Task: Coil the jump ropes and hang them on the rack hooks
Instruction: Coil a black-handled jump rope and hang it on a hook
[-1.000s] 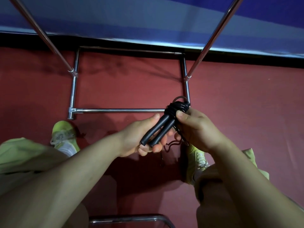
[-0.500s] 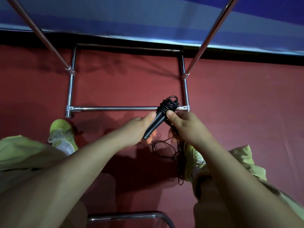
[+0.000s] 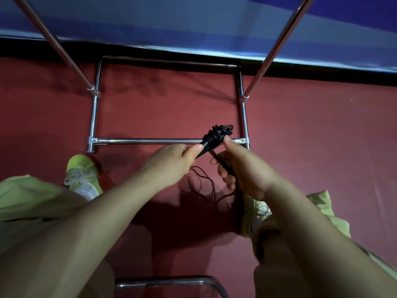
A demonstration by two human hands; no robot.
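Observation:
A black jump rope (image 3: pixel 216 137) is held in front of me, its cord wound in tight turns around the top of its two black handles. My left hand (image 3: pixel 171 163) pinches the handles just below the wound part. My right hand (image 3: pixel 242 173) is shut on the cord beside the handles. Loose loops of cord (image 3: pixel 204 186) hang below both hands toward the floor. The chrome rack (image 3: pixel 150 141) stands just beyond, its base frame on the red floor and two poles rising past me. No hooks are in view.
Red floor (image 3: pixel 322 136) spreads all around, with a blue wall (image 3: pixel 193 22) behind the rack. My yellow-green shoes (image 3: pixel 82 175) and trouser legs are below the hands. A curved chrome tube (image 3: pixel 171 281) lies at the bottom edge between my legs.
More cord is wound around the handle tops, and the bundle now looks tighter. Loose cord loops now hang visibly below the hands. The hands have stayed in about the same place.

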